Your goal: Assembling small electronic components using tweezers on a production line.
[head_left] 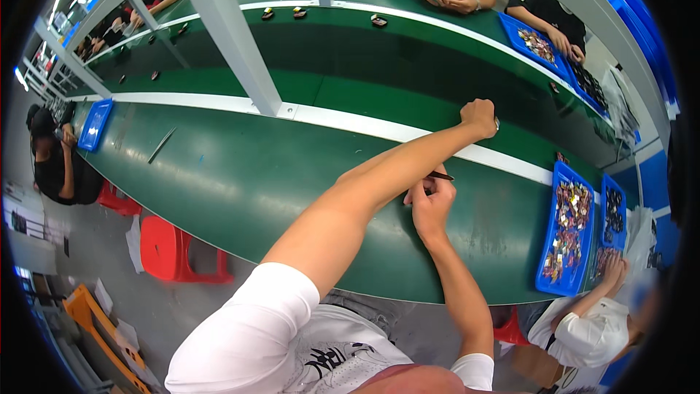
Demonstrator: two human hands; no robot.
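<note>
The left arm stretches straight out across the green table (240, 175), its left hand (479, 117) curled into a fist at the white strip (364, 125) (whether it grips anything I cannot tell). The right hand (430, 201) sits closer in, elbow bent, fingers pinched on a thin dark tool (440, 175) just above the tabletop. A blue tray (548, 248) lies to the right.

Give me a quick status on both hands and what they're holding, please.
Left hand stretched out, fisted over the white strip beside the belt; contents hidden. Right hand on green table, gripping thin dark tool. Nothing in the way.
</note>
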